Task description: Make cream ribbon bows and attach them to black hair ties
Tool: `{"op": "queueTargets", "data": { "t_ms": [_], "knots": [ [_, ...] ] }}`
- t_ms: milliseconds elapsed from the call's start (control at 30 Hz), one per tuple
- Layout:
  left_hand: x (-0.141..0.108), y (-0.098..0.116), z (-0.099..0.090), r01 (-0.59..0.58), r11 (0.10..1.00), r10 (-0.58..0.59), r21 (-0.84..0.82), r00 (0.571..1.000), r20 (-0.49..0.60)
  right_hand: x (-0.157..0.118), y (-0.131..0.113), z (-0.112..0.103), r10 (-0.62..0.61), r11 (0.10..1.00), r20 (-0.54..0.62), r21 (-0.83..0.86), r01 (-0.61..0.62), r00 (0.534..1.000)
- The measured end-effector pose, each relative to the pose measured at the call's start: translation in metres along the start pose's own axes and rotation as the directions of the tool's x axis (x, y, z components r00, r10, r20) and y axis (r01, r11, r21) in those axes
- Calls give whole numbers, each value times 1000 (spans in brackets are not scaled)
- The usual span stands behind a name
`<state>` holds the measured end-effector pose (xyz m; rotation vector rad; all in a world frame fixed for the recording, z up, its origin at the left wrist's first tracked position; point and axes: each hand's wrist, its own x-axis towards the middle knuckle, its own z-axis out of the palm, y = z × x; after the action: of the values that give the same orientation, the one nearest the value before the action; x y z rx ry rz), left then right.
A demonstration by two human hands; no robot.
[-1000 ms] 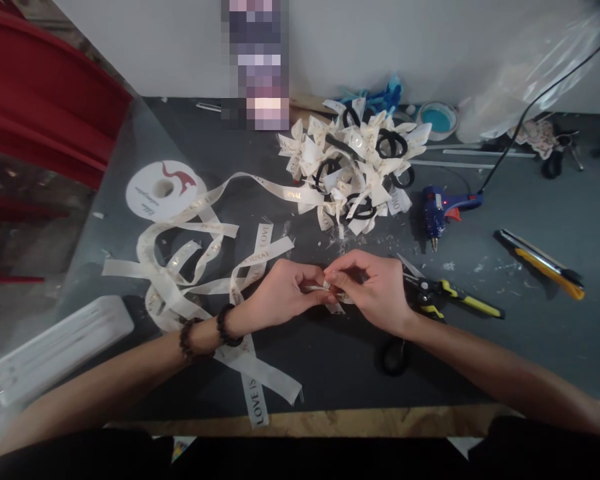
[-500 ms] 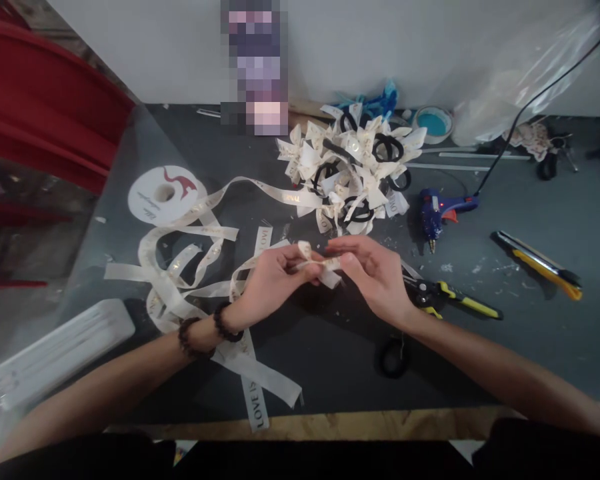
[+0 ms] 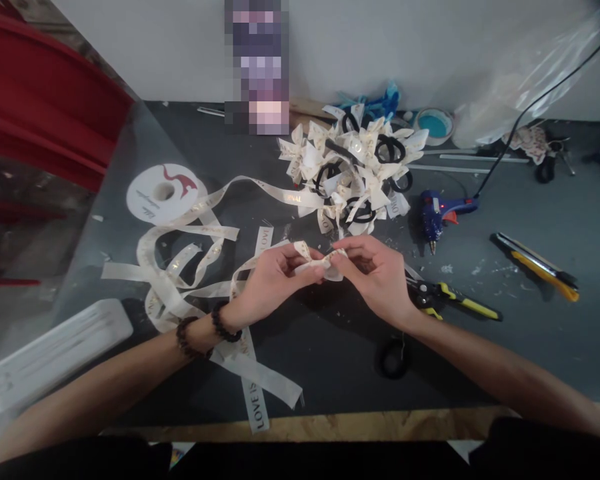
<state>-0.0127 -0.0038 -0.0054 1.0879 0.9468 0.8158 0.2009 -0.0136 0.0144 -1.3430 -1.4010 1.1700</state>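
Note:
Between my two hands is a small bow of cream ribbon [image 3: 305,251] with gold print. My left hand [image 3: 275,280] pinches it near the middle with thumb and fingers. On the other side, my right hand [image 3: 375,273] grips the bow's right part, its fingertips partly hidden behind the ribbon. Just beyond the hands lies a pile of finished-looking ribbon bows on black hair ties [image 3: 353,167]. Loose lengths of printed ribbon [image 3: 167,293] spread on the left, beside and under my left forearm. A single black hair tie [image 3: 394,357] rests below my right wrist.
A white ribbon spool [image 3: 147,193] lies at left, near a white plastic case [image 3: 65,353]. To the right are a blue glue gun [image 3: 435,213] with its cord, yellow-black pliers [image 3: 460,301] and a yellow utility knife [image 3: 535,267]. A tape roll [image 3: 434,125] sits at the back.
My right hand's thumb and fingers have shifted slightly on the ribbon, and the bow's right part is now folded closer to its middle. The left hand keeps its pinch.

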Motion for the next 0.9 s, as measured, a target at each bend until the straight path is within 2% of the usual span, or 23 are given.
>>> {"op": "queueTargets", "data": {
  "t_ms": [167,300,500,600,800,900],
  "knots": [
    [-1,8,3,-5,992,6,126,1000,-7,-1,-2,0,-86,991,-60,-104,79,995],
    [-2,12,4,-10,985,0,171,998,59,-2,-4,0,-131,984,-61,-126,122,990],
    [-2,17,4,31,977,-60,209,989,137,-2,-2,-1,-128,988,-28,-95,124,991],
    [-3,19,4,10,967,-55,253,984,168,-3,0,0,-91,995,-16,-48,90,996],
    [-4,23,5,-10,954,-52,299,978,200,-3,1,2,-52,998,7,27,52,999],
    [-4,19,4,-21,957,-32,289,984,177,-1,1,2,-60,997,-7,37,61,998]
  ]
}}
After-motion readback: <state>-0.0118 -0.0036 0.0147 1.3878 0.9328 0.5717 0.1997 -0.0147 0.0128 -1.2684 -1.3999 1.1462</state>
